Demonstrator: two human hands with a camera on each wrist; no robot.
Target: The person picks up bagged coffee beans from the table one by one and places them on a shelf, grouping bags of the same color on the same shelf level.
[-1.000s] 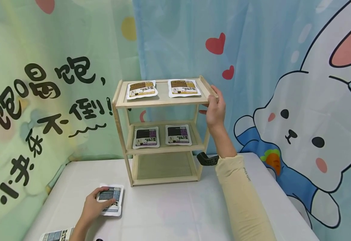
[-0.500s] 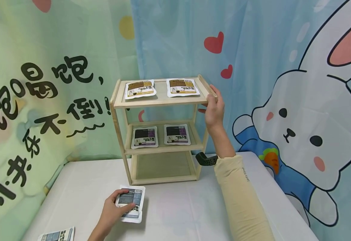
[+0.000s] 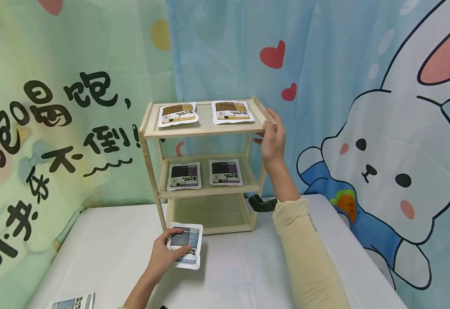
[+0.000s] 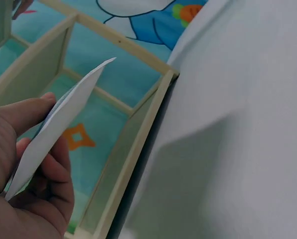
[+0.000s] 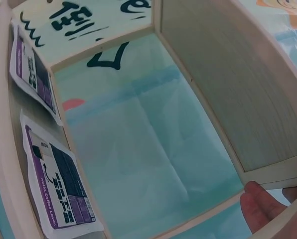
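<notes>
Blue-labelled pouch (image 3: 191, 241), pinched in the left hand (image 3: 163, 255), aloft over the table (image 3: 259, 266) by the lowest shelf (image 3: 214, 212).
I judge it light and fairly flat, flexible under pressure, perhaps slick, unlikely to break. I'd take it by one long side, across its thickness, as the left hand does; on my feed the right hand (image 3: 274, 146) grips the wooden rack (image 3: 209, 191) at its top right corner.

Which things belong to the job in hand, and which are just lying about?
Likely the job:
blue-labelled pouch in left hand
wooden rack in right hand
brown-labelled pouches, purple-labelled pouches on rack
partly visible packet, lower left

Likely setting:
printed backdrop
white table
black wrist device
</notes>
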